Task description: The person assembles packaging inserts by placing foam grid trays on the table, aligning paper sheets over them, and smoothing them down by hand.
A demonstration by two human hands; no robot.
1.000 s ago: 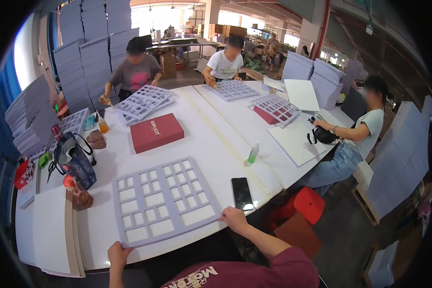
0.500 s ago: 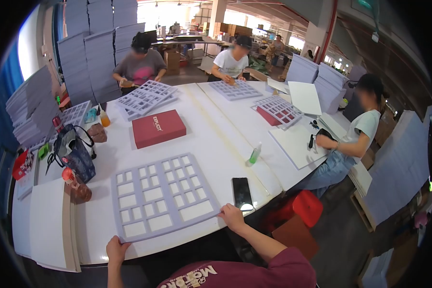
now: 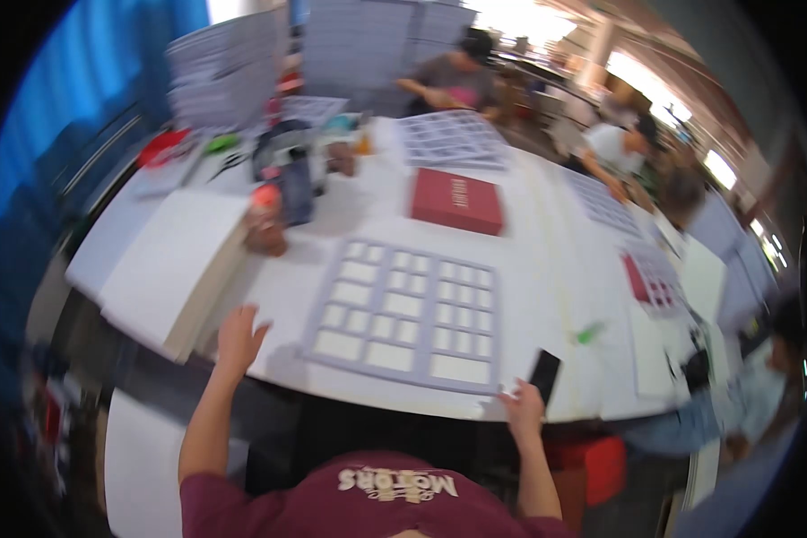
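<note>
A light grey grid panel (image 3: 403, 314) with many rectangular openings lies flat on the white table in front of me. My left hand (image 3: 238, 341) is off the panel, to its left, near a stack of white boards (image 3: 166, 264); its fingers are stretched and the thumb stands apart. Close by the panel's lower right corner is my right hand (image 3: 524, 408), somewhat blurred, with thumb and fingers apart. Just beyond its fingers lies a black phone (image 3: 544, 375). I cannot tell whether this hand touches the corner or the phone.
A red box (image 3: 457, 202) sits behind the panel. To the left stand a bottle with a red cap (image 3: 265, 224) and a dark bag (image 3: 298, 188). A green bottle (image 3: 590, 333) is at right. Co-workers sit around the far and right sides, with more grid panels (image 3: 453, 139).
My view has swung left and is blurred. My left hand has let go of the panel's lower left corner and moved left. The right hand remains near the lower right corner, closer to the phone.
</note>
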